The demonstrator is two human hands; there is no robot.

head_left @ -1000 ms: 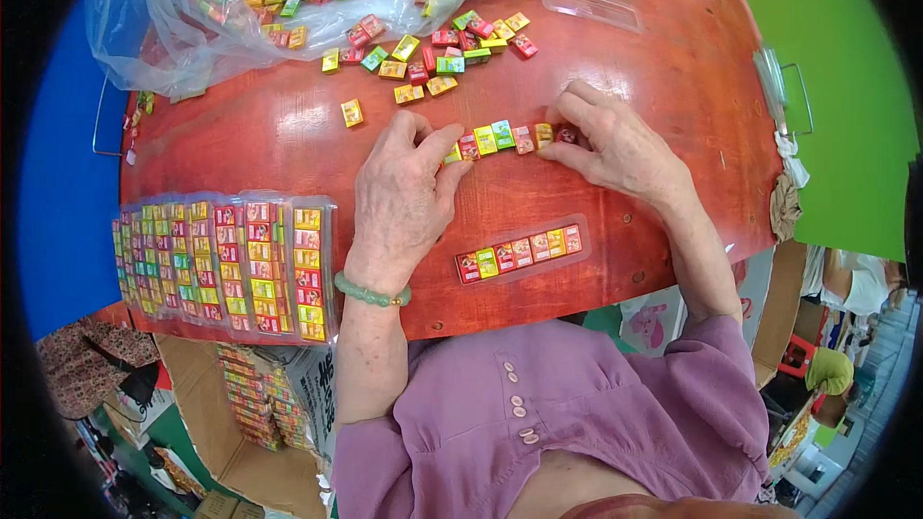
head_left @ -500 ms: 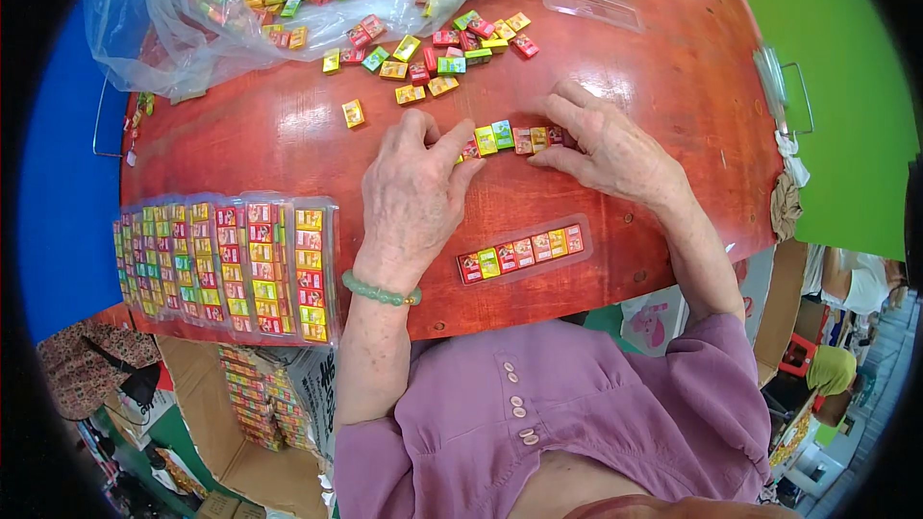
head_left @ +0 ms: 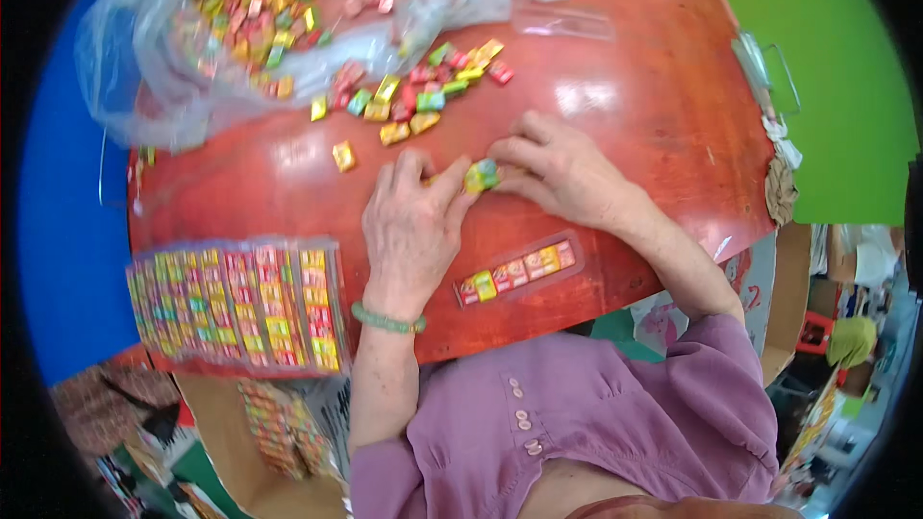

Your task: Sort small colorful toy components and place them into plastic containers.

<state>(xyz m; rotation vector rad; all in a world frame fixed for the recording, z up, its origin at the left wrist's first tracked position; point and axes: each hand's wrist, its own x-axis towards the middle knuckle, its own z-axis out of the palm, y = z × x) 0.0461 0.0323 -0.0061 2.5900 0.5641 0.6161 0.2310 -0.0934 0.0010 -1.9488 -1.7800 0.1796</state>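
Both hands meet at the middle of a round red table [head_left: 654, 106]. My left hand [head_left: 411, 223], with a green bead bracelet on its wrist, and my right hand [head_left: 558, 171] pinch the two ends of a short row of small coloured candy packets [head_left: 481, 176]. The row is pressed tight between the fingertips, and only its green and yellow middle shows. A filled clear sleeve of packets [head_left: 516, 272] lies on the table just below the hands.
Loose candy packets [head_left: 413, 96] are scattered beyond the hands, and one yellow packet [head_left: 342, 155] lies apart. A big clear plastic bag [head_left: 288, 0] of packets lies at the far edge. Stacked filled sleeves [head_left: 240, 303] lie at the near left. A cardboard box [head_left: 279, 432] stands below the table.
My hands have pushed together, squeezing the row of packets shorter and hiding most of it under the fingers. The row was laid out wider before.
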